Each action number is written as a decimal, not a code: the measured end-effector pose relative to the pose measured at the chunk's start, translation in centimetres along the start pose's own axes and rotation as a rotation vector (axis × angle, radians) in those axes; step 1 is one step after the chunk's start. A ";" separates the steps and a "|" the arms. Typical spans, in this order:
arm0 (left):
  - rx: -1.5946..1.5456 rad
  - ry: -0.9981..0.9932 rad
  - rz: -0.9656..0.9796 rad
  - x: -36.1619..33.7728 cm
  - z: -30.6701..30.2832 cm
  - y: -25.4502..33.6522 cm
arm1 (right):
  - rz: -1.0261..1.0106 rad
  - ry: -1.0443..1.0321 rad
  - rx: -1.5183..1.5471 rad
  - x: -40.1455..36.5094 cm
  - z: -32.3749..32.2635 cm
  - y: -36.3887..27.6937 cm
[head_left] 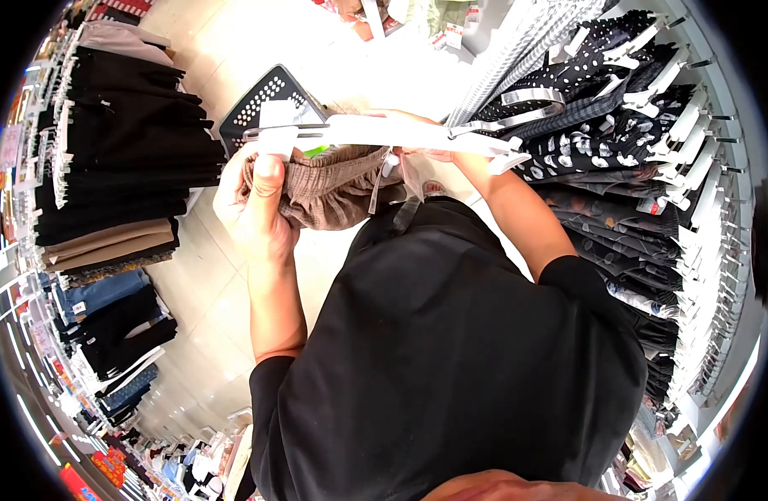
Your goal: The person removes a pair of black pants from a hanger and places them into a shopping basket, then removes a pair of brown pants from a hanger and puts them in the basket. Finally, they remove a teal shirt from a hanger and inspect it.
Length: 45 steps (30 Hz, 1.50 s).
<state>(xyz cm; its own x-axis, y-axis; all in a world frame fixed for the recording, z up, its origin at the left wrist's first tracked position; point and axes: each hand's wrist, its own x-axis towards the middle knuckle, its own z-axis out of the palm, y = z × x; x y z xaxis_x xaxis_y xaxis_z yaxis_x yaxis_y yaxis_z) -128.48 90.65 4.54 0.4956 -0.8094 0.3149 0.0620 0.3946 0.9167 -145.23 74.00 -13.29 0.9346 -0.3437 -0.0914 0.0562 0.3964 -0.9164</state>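
Note:
My left hand (252, 199) grips the gathered waistband of a brown garment (329, 188) and presses it at the left clip of a white clip hanger (384, 132). My right hand (425, 142) is mostly hidden behind the hanger bar, holding the garment and hanger near the middle-right clip. A small tag dangles from the waistband. The hanger is held level in front of my chest, above my black shirt.
A rack of black and patterned garments on white hangers (618, 142) runs along the right. On the left hang black, tan and denim clothes (125, 159). A black perforated basket (271, 96) sits on the pale floor beyond my hands.

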 end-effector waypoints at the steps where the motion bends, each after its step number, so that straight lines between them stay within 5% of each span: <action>1: 0.009 0.005 0.002 0.0 0.0 0.0 | 0.050 -0.025 0.040 0.5 -0.7 1.0; 4: 0.020 0.046 0.008 0.0 -0.4 -0.3 | 0.062 0.067 0.135 1.1 -2.8 4.8; 5: 0.022 0.079 0.011 0.1 -0.6 -0.4 | -0.017 0.144 0.009 0.9 -2.8 5.9; 6: 0.024 0.084 0.013 0.1 -0.7 -0.4 | 0.182 0.093 -0.237 -0.6 -2.3 2.5; 12: -0.026 0.323 -0.043 0.5 -2.9 -1.5 | -0.024 0.172 0.168 -4.7 -0.5 0.9; 18: -0.150 0.412 -0.091 -0.4 -3.8 -3.2 | -0.102 0.216 0.232 -7.0 1.2 -1.1; 20: -0.169 0.414 -0.093 -0.6 -4.2 -3.9 | -0.221 0.419 0.272 -6.6 1.8 -1.1; 25: -0.283 0.455 -0.174 -0.9 -4.4 -4.6 | -0.373 0.398 0.436 -6.2 2.3 -1.4; 34: -0.263 0.508 -0.229 -2.5 -4.0 -5.3 | -0.398 0.493 0.365 -7.6 4.6 -4.7; 45: -0.256 0.412 -0.245 -5.3 -3.8 -6.1 | -0.505 0.869 0.348 -7.7 5.1 -4.3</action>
<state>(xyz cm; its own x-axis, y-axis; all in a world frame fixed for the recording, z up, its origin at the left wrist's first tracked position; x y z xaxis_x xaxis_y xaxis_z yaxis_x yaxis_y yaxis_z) -128.21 94.21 -3.61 0.7352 -0.6742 -0.0702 0.4023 0.3507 0.8457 -150.88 79.27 -6.67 0.2113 -0.9718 -0.1045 0.5931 0.2125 -0.7766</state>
